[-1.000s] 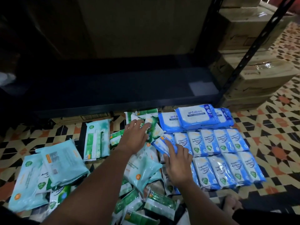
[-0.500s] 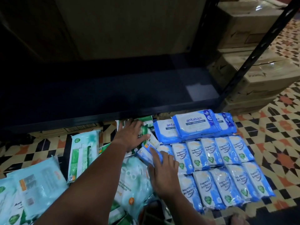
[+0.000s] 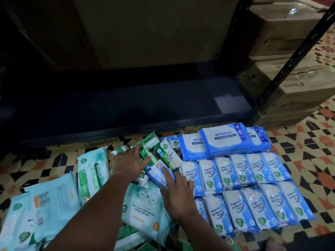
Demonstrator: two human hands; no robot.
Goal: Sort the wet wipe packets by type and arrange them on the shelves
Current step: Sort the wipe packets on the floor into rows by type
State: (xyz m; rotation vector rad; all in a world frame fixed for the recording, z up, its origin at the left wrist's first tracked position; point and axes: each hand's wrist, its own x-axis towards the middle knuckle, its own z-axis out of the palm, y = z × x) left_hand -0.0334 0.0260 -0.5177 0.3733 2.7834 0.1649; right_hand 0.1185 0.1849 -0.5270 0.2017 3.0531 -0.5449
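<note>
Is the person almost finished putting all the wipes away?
Not nearly. Done: small blue packets lie in neat rows on the floor, with Antabax packs behind them. In hand: the left hand rests on green packets, and the right hand touches a loose blue packet. Left: the teal packs are still jumbled, and the dark shelf holds none.

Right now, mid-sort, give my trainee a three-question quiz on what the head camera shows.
1. True or false: packets already lie on the shelf.
2. What does the right hand touch? A) a blue packet B) an Antabax pack C) a box
3. Fill in: the left hand rests on the ____ packets.

Key: 1 false; the shelf holds no packets. 2 A; fingers lie straight on it. 3 green.
</note>
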